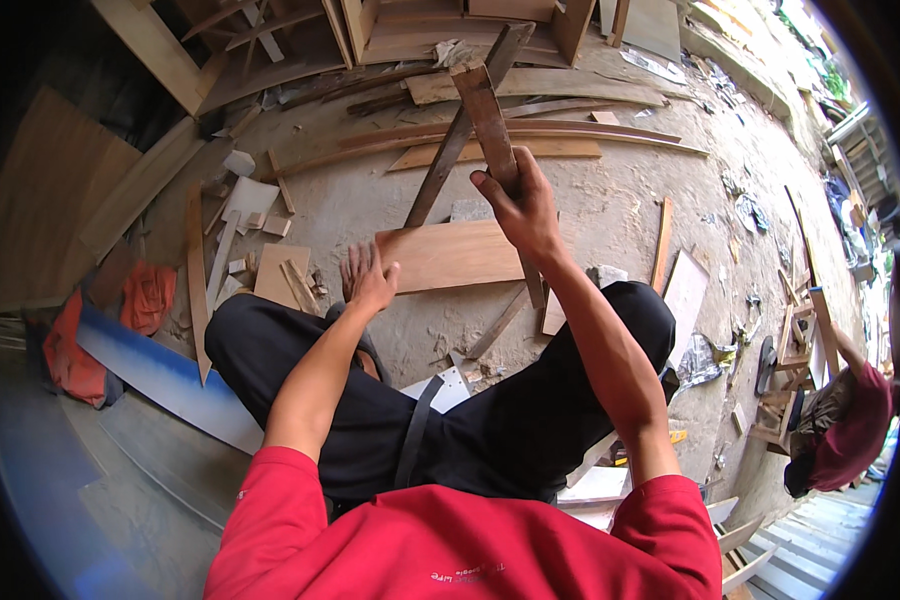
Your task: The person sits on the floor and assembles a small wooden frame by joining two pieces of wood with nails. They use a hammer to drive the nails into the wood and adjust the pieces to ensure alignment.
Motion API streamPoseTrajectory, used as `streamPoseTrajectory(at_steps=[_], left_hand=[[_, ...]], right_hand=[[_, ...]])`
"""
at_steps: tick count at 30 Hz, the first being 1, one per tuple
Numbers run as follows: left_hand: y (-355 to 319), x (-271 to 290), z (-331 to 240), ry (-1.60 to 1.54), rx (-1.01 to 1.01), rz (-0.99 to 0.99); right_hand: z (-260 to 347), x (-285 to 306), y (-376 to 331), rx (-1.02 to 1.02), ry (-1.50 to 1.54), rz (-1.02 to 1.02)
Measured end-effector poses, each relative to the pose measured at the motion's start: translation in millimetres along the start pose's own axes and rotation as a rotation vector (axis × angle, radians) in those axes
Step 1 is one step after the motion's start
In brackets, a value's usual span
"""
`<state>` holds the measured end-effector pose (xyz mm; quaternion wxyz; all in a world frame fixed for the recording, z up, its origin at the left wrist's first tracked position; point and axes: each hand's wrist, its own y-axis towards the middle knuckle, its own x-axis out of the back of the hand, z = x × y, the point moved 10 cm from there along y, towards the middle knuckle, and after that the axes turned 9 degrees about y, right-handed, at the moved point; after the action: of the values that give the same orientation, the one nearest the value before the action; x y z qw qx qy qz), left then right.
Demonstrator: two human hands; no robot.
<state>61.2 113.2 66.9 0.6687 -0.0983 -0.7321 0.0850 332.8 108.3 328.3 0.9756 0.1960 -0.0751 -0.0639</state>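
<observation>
My right hand (pixel 523 205) is closed round the lower end of a short, thick piece of wood (pixel 488 125), which points up and away from me. Fingers spread, my left hand (pixel 368 278) is at the left end of a reddish-brown wooden board (pixel 450 258); whether it presses on the board or only touches its edge is hard to tell. The board lies crosswise in front of my knees. A long dark wooden strip (pixel 438 180) slants away from behind the board and passes behind the held piece.
Several long planks (pixel 560 150) lie across the dusty floor beyond the board. Offcuts (pixel 275 225) are scattered at left, near an orange cloth bag (pixel 150 298). Wooden cabinet frames (pixel 410 40) stand at the back. Another person (pixel 855 425) bends over wood at far right.
</observation>
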Motion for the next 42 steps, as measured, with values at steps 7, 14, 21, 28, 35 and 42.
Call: streamPoseTrajectory(at_steps=[7,14,21,28,35,42], left_hand=[[-16,-10,-21,0.155,-0.098,-0.160],[-92,-4,-157,-0.302,-1.008,0.201],[-19,0,-100,-0.050,-0.207,-0.227],[-46,29,-171,-0.304,-0.750,-0.064],[-38,13,-195,-0.127,-0.929,-0.339],[-55,29,-226,-0.209,-0.763,-0.083]], right_hand=[[11,-17,-3,0.009,-0.071,0.030],[12,-36,-9,-0.018,-0.023,0.076],[34,-56,-19,0.016,0.041,0.122],[41,-40,-24,0.056,0.009,0.143],[51,-20,-34,0.148,-0.006,0.144],[29,19,-38,-0.016,-0.049,0.066]])
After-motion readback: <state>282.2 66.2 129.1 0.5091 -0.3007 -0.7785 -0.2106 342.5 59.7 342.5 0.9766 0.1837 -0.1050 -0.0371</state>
